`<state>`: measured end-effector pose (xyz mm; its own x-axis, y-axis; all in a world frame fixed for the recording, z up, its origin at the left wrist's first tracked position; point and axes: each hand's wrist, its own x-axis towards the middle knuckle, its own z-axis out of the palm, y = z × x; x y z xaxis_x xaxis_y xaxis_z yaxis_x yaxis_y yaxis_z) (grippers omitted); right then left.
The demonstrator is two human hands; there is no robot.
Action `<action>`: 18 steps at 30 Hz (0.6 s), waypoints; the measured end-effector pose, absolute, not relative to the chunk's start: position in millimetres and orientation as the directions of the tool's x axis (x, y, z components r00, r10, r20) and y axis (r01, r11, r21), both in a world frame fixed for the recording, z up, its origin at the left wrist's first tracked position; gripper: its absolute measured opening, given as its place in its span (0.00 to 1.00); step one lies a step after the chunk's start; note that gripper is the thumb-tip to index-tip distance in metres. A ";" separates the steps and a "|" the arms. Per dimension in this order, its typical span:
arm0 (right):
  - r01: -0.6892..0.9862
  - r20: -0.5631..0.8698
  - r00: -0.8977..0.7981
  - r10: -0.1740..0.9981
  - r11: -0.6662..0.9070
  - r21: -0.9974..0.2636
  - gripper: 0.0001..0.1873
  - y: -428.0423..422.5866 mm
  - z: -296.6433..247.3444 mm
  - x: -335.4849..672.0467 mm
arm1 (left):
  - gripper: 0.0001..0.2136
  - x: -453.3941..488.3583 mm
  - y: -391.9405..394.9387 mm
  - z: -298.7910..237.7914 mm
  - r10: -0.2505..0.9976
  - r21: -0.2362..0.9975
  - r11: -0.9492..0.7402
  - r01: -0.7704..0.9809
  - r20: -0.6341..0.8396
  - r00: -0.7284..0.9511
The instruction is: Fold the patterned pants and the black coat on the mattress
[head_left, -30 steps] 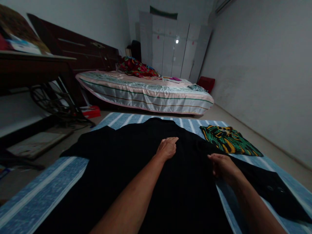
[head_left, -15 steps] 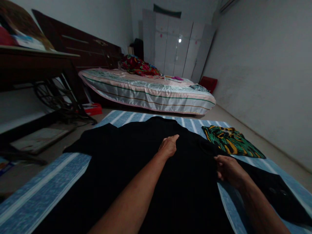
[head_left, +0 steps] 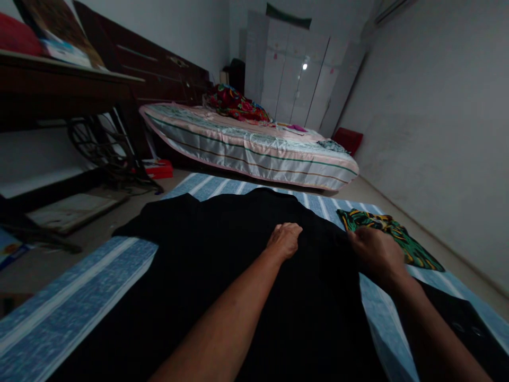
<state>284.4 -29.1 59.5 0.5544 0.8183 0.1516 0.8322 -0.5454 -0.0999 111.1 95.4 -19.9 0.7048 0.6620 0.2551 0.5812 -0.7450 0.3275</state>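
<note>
A black long-sleeved shirt (head_left: 222, 265) lies spread over a blue-and-white striped cover (head_left: 91, 294), its collar end away from me. My left hand (head_left: 285, 240) is closed on the cloth at the upper chest, fingers curled in. At the right shoulder my right hand (head_left: 377, 254) pinches the shirt and holds the cloth a little raised. The right sleeve (head_left: 457, 313) stretches out to the right, passing under my forearm, with buttons near its end. Over on the left, only a short part of the other sleeve shows. Dark cloth hides the fold details.
Beyond my right hand lies a folded green, yellow and black patterned cloth (head_left: 417, 249). A bed (head_left: 254, 148) with a red floral blanket (head_left: 238, 103) stands ahead. To the left is a table with an iron treadle base (head_left: 99, 140). Pale wardrobes (head_left: 294, 74) line the back.
My right hand has lifted the shirt's right shoulder slightly upward. My left hand's fingers have curled from pointing into a closed grip. The view has shifted a little left.
</note>
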 end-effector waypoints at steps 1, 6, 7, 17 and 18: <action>0.869 0.157 0.494 0.855 -0.487 -0.084 0.20 -10.6 64.0 280.4 | 0.14 111.1 94.7 -19.4 0.659 0.324 -0.748 0.580 0.259 0.706; 0.919 0.092 0.378 0.921 -0.361 -0.157 0.14 85.4 49.2 284.0 | 0.13 110.2 92.1 -18.3 0.647 0.308 -0.760 0.572 0.278 0.710; 0.913 0.073 0.386 0.920 -0.370 -0.171 0.14 98.7 42.2 288.2 | 0.13 110.2 91.7 -18.6 0.647 0.305 -0.761 0.573 0.277 0.710; 0.822 -0.011 0.415 0.910 -0.380 -0.425 0.11 137.0 20.1 310.6 | 0.12 110.6 89.0 -20.2 0.649 0.292 -0.759 0.582 0.263 0.714; 0.803 -0.012 0.422 0.906 -0.380 -0.460 0.14 138.2 21.7 311.2 | 0.12 110.5 89.0 -20.1 0.647 0.292 -0.760 0.580 0.261 0.716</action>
